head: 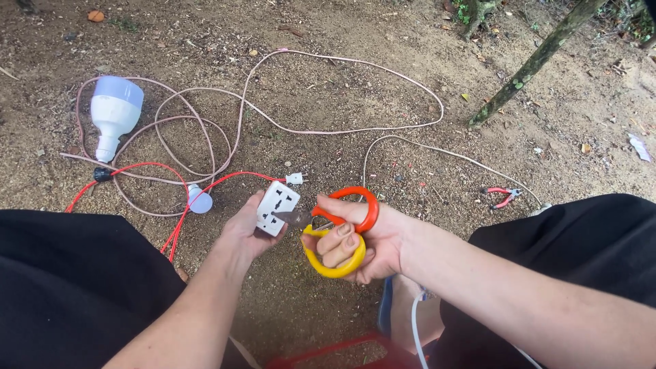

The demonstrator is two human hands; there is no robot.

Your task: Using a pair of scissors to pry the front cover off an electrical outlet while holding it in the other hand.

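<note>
My left hand (244, 229) holds a white multi-socket adapter block (277, 207) above the dirt. My right hand (365, 242) grips a pair of scissors (336, 232) with one orange and one yellow handle loop; the blade tips touch the face of the adapter. A red wire (205, 188) runs from near the adapter to the left, ending by a small white plug (294, 179).
A large white bulb (113, 113) and a small bulb (199, 200) lie on the ground among coils of pink cable (239, 116). A white cable (437, 152) leads right toward red-handled pliers (501, 197). A thin tree trunk (533, 63) stands at the upper right. My black-clad knees flank both sides.
</note>
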